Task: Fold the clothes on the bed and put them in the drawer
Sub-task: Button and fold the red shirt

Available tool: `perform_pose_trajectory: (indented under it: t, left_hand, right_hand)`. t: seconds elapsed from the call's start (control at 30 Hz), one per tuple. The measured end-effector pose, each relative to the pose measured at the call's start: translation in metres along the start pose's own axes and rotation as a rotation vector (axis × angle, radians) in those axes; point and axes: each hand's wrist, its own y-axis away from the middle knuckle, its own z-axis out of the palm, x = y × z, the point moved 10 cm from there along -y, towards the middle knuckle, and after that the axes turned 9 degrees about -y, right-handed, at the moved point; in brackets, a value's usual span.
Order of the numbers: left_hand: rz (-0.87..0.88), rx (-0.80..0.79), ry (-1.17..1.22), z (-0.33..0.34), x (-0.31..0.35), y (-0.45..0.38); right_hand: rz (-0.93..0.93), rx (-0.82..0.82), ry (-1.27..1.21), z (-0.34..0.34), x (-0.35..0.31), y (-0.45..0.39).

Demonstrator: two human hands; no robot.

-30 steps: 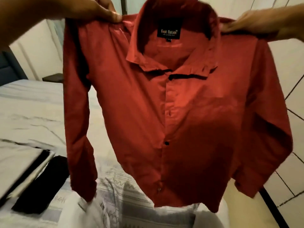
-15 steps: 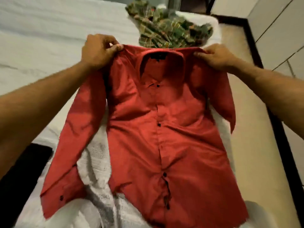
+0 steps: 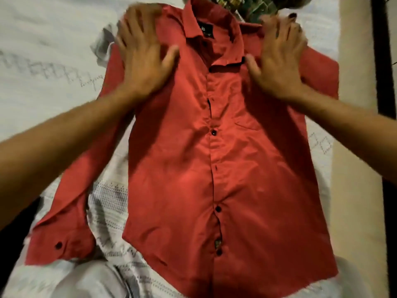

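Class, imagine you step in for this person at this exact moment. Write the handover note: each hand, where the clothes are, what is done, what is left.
Left hand: open, fingers spread, pressing flat on the red shirt at its shoulder.
Right hand: open, flat on the other shoulder.
Red shirt: lying face up and buttoned on the bed, one sleeve stretched out toward the near left corner.
Green patterned garment: unfolded, beyond the collar.
Done: shirt spread flat.
Left: fold sleeves and body, fold the green garment, put them in the drawer, which is not in view.
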Motion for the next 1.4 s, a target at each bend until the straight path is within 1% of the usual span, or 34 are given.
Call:
perform_pose_trajectory:
  t: [0.07, 0.1, 0.13, 0.23, 0.27, 0.3, 0.4, 0.47, 0.57, 0.6, 0.63, 0.67, 0.73, 0.8, 0.83, 0.9, 0.93, 1.03, 1.1, 1.17, 1.23, 1.27, 1.33, 1.37, 1.4]
  left_hand:
    - [-0.002, -0.063, 0.125, -0.003, 0.001, 0.082]
    - [-0.057, -0.077, 0.176, -0.001, -0.008, 0.125]
    - [-0.134, -0.077, 0.231, -0.008, -0.02, 0.173]
    - [-0.428, -0.176, 0.474, 0.01, -0.067, 0.29]
    - [-0.489, -0.224, 0.533, 0.018, -0.078, 0.318]
    - [-0.523, -0.265, 0.576, 0.02, -0.083, 0.344]
    - [-0.65, -0.367, 0.7, 0.025, -0.086, 0.395]
    - [-0.692, -0.386, 0.869, 0.017, -0.075, 0.414]
    - [-0.753, -0.397, 1.371, 0.009, -0.059, 0.415]
    - [-0.755, -0.396, 1.505, 0.005, -0.055, 0.411]
    - [-0.748, -0.389, 1.593, 0.001, -0.054, 0.408]
    - [-0.743, -0.38, 1.631, 0.0, -0.056, 0.405]
    - [-0.78, -0.377, 1.567, 0.005, -0.061, 0.409]
    - [-0.853, -0.41, 1.382, 0.015, -0.069, 0.423]
    - [-0.892, -0.437, 1.292, 0.023, -0.075, 0.431]
    - [-0.896, -0.464, 1.177, 0.032, -0.083, 0.441]
    - [-0.853, -0.459, 1.117, 0.029, -0.085, 0.443]
    - [-0.624, -0.432, 0.769, 0.005, -0.088, 0.447]
    - [-0.492, -0.487, 0.617, -0.003, -0.086, 0.449]
    - [-0.373, -0.507, 0.429, -0.01, -0.082, 0.45]
    - [-0.258, -0.424, 0.212, -0.026, -0.081, 0.448]
    - [-0.23, -0.365, 0.149, -0.037, -0.083, 0.447]
    - [-0.235, -0.287, 0.1, -0.052, -0.095, 0.45]
    - [-0.24, -0.291, 0.067, -0.056, -0.104, 0.456]
    - [-0.243, -0.303, 0.03, -0.057, -0.111, 0.46]
  right_hand:
    - [-0.084, -0.042, -0.066, -0.011, -0.012, 0.08]
    - [-0.076, -0.073, -0.089, -0.013, -0.01, 0.122]
    - [-0.026, -0.078, -0.106, -0.023, -0.003, 0.169]
    - [0.344, -0.08, -0.109, -0.031, 0.052, 0.285]
    - [0.454, -0.091, -0.121, -0.033, 0.068, 0.317]
    - [0.512, -0.103, -0.138, -0.037, 0.077, 0.347]
    - [0.611, -0.205, -0.265, -0.04, 0.09, 0.403]
    - [0.698, -0.213, -0.44, -0.053, 0.089, 0.432]
    - [0.683, -0.103, -0.824, -0.073, 0.085, 0.444]
    - [0.674, -0.054, -0.966, -0.081, 0.088, 0.443]
    - [0.662, 0.005, -1.07, -0.09, 0.091, 0.443]
    - [0.679, 0.049, -1.127, -0.094, 0.098, 0.444]
    - [0.793, 0.073, -1.126, -0.091, 0.116, 0.457]
    - [0.936, -0.012, -1.045, -0.077, 0.126, 0.479]
    - [0.972, -0.06, -1.011, -0.069, 0.127, 0.486]
    - [0.971, -0.071, -0.975, -0.068, 0.128, 0.492]
    - [0.957, -0.056, -0.989, -0.071, 0.127, 0.491]
    - [0.93, -0.033, -1.153, -0.081, 0.122, 0.489]
    - [0.959, -0.046, -1.215, -0.084, 0.123, 0.494]
    - [0.988, -0.108, -1.094, -0.087, 0.127, 0.504]
    - [0.969, -0.143, -1.023, -0.091, 0.128, 0.505]
    - [0.942, -0.157, -1.045, -0.093, 0.126, 0.501]
    - [0.867, -0.245, -1.084, -0.093, 0.116, 0.498]
    - [0.831, -0.315, -1.051, -0.089, 0.108, 0.502]
    - [0.792, -0.378, -0.937, -0.088, 0.104, 0.507]
